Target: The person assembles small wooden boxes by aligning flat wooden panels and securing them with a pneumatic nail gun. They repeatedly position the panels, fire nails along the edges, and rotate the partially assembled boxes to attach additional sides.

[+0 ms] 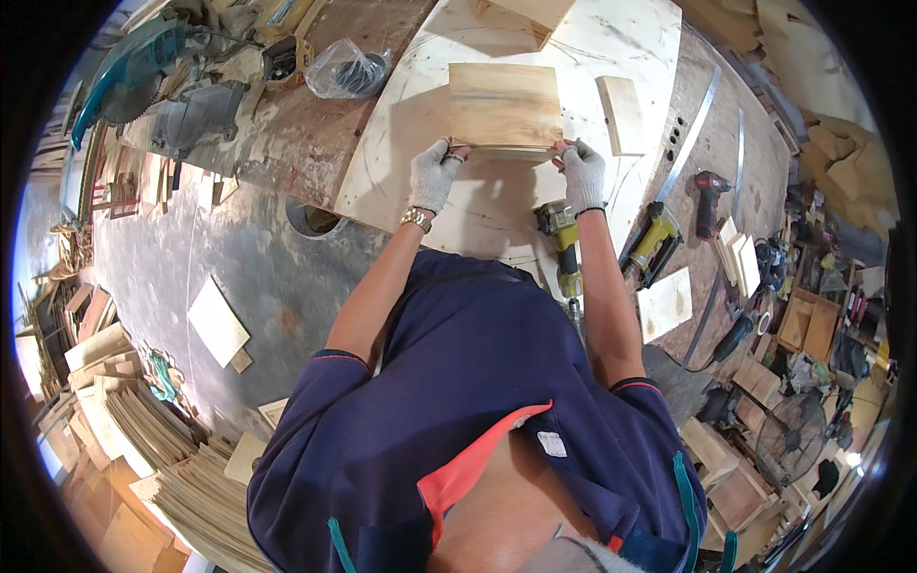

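A rectangular pale wooden panel with brown grain is held level above a white work board. At its near left corner, my left hand pinches the edge; my right hand does the same at the near right corner. Both hands wear pale knit gloves with bare fingertips. A second thin edge shows beneath the panel's near side, and I cannot tell whether the piece is a box. Beside my right wrist lies a yellow-green air nailer. A small wooden block rests right of the panel.
Another yellow-green power tool and a red-black drill lie to the right, near a metal strip. A teal saw and a plastic bag are at far left. Stacked boards stand at lower left.
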`<state>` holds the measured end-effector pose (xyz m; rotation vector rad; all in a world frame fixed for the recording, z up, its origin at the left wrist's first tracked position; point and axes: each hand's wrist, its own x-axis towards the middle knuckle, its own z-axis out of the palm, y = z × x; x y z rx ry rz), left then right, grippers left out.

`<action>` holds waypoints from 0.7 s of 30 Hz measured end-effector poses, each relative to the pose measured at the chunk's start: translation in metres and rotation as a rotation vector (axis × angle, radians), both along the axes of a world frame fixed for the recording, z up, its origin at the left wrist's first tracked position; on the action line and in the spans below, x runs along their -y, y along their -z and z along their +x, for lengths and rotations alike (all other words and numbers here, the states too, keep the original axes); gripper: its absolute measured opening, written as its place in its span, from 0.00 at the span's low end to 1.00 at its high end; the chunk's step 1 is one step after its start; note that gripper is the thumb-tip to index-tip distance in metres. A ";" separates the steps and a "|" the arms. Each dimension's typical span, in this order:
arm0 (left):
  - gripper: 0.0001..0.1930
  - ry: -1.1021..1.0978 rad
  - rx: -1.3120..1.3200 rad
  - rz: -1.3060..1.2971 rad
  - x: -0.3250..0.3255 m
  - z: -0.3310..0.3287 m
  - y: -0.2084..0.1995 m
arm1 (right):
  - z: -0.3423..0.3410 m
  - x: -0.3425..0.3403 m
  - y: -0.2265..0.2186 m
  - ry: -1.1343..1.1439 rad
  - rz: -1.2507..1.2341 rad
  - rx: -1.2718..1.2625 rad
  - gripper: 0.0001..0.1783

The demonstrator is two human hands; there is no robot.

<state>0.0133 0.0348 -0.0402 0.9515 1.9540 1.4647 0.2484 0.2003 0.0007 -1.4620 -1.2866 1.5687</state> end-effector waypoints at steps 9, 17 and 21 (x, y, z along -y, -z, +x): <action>0.20 0.012 -0.086 -0.104 -0.004 -0.004 -0.020 | 0.005 0.000 0.010 0.007 -0.015 -0.026 0.13; 0.17 -0.137 -0.140 -0.099 0.001 -0.008 -0.029 | 0.010 -0.002 -0.007 0.013 -0.019 0.011 0.16; 0.19 -0.181 -0.100 -0.210 0.002 -0.006 -0.038 | 0.005 -0.001 -0.032 -0.028 -0.098 0.085 0.21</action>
